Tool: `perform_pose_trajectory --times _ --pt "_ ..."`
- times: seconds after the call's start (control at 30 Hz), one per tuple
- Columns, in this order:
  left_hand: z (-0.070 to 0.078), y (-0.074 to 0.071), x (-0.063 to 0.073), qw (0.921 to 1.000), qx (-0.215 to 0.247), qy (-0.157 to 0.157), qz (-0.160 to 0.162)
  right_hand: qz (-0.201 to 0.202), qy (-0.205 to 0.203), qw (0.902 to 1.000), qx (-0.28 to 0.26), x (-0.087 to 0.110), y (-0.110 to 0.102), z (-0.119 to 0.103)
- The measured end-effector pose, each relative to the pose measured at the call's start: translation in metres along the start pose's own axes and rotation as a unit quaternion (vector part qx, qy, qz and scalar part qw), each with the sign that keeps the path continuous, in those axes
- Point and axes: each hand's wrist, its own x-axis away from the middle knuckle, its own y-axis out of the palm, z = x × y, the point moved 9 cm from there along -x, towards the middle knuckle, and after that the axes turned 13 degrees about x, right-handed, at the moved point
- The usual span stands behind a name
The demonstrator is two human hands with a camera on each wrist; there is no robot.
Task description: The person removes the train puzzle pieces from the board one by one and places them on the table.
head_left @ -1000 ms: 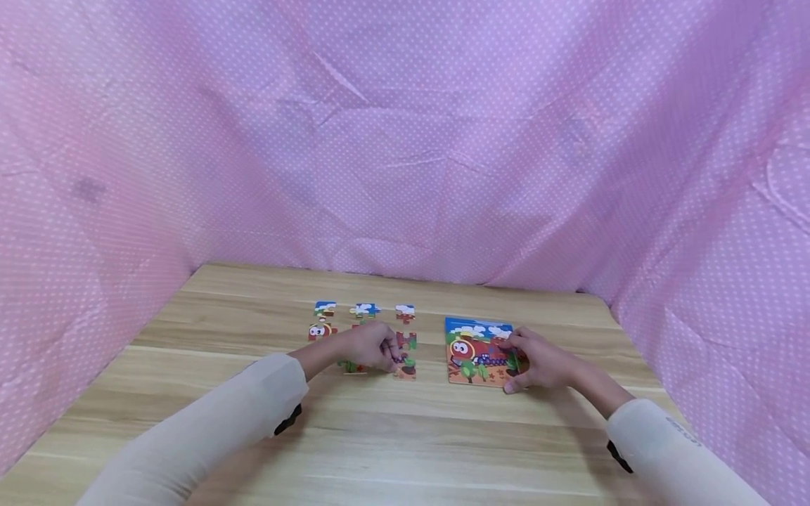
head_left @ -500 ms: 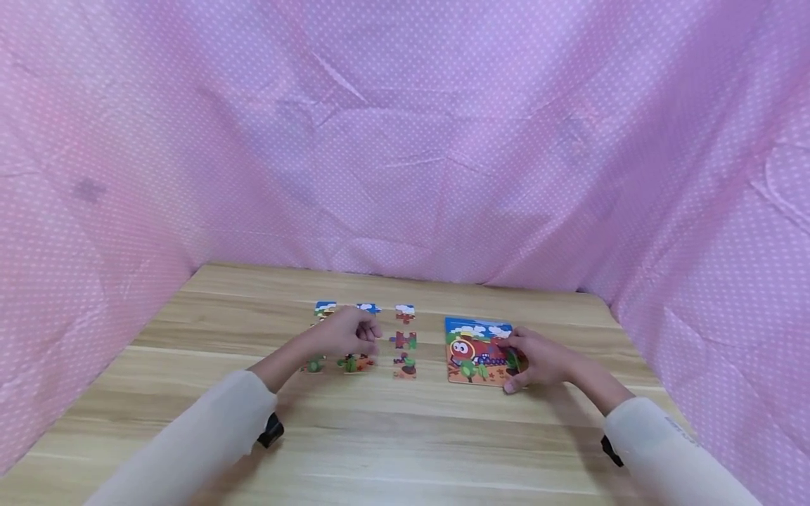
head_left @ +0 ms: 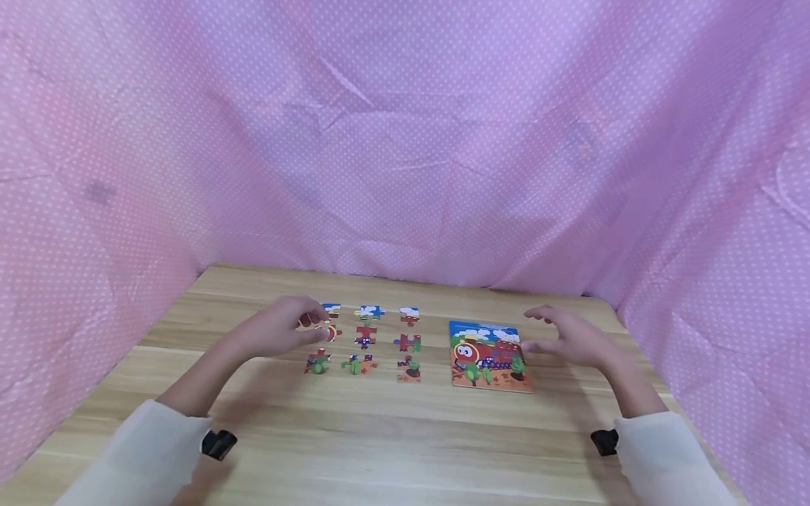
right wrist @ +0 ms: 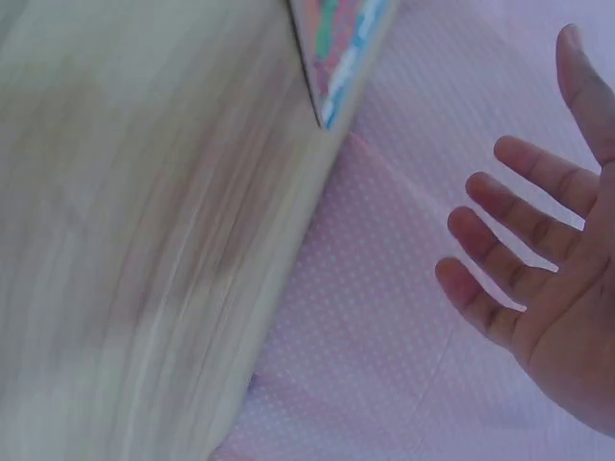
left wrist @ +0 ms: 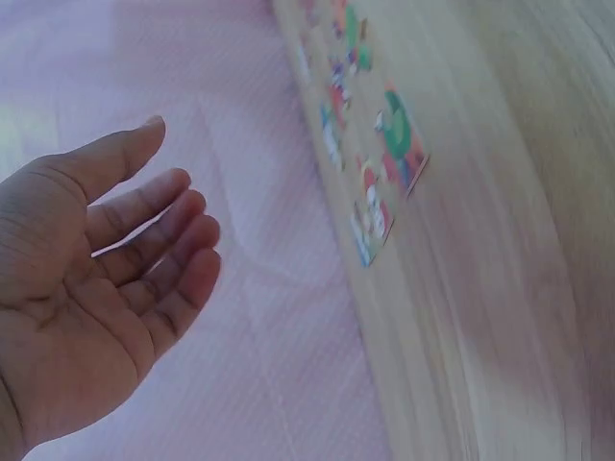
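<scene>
Several loose jigsaw pieces lie apart in rows on the table, among them a red engine piece [head_left: 365, 336] and a green tree piece [head_left: 319, 362]. My left hand [head_left: 281, 329] hovers at their left side and covers part of the piece with the eyes [head_left: 332, 332]. In the left wrist view that hand [left wrist: 115, 259] holds nothing, its fingers loosely bent. A square picture board [head_left: 487, 355] showing a red train lies flat to the right of the pieces. Just off its right edge, my right hand [head_left: 569, 339] is raised with spread fingers and nothing in it.
The wooden table [head_left: 354, 443] reaches back to a pink dotted cloth [head_left: 405, 176], which hangs behind and on both sides. A black wrist device [head_left: 219, 444] sits under the left sleeve; another device [head_left: 605, 442] is at the right sleeve.
My left hand has moved left from over the pieces, uncovering most of them. My right hand has let go of the picture board and lifted away to the right.
</scene>
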Motion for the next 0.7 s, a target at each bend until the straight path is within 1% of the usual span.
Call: perform_pose_trajectory --times 0.07,0.13,0.23,0.33,0.53,0.7 --pt "0.000 -0.008 0.006 0.9997 -0.018 -0.002 0.017 0.012 0.012 0.9999 0.003 0.003 -0.005 0.005" --pt "0.000 -0.013 0.011 0.9990 -0.034 0.000 0.027 0.022 0.020 0.9995 0.007 0.006 -0.008 0.009" --pt "-0.003 -0.017 0.018 0.9973 -0.058 -0.003 0.044 0.030 0.034 0.9985 0.029 0.008 -0.007 0.016" --pt "-0.009 -0.019 0.022 0.9961 -0.067 -0.011 0.057 0.028 0.052 0.9972 0.046 0.009 -0.003 0.020" --pt "-0.022 -0.018 0.025 0.9952 -0.068 -0.037 0.061 0.009 0.097 0.9942 0.045 0.008 0.007 0.029" --pt "-0.034 -0.017 0.024 0.9923 -0.088 -0.055 0.067 0.007 0.111 0.9925 0.050 0.005 0.009 0.029"
